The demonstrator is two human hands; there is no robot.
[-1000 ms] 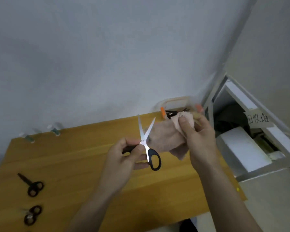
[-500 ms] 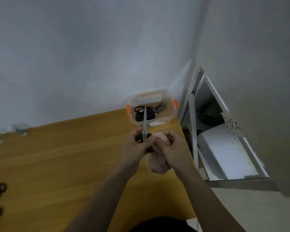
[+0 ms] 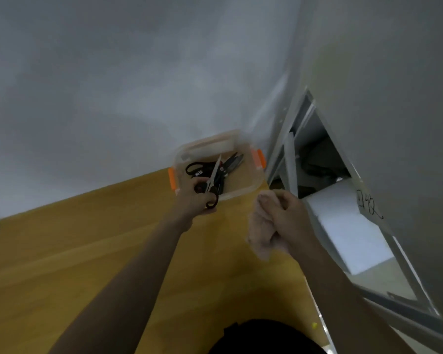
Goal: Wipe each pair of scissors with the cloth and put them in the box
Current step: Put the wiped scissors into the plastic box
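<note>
My left hand [image 3: 193, 198] grips a pair of black-handled scissors [image 3: 213, 180] by the handles, blades closed and pointing into the clear plastic box [image 3: 251, 186] with orange clips at the table's far right corner. Other black-handled scissors [image 3: 200, 167] lie inside the box. My right hand [image 3: 285, 215] holds a bunched pale pink cloth [image 3: 260, 236] to the right of the box's near edge, apart from the scissors.
The wooden table [image 3: 87, 251] runs left from the box. A grey wall stands behind it. To the right is a metal-framed shelf [image 3: 287, 154] with a white foam block [image 3: 343, 226] and a handwritten label [image 3: 368, 205].
The scissors blades closed and my left hand carried them forward over the box. My right hand with the cloth drew away to the right. The view turned right, and the table's other scissors left the frame.
</note>
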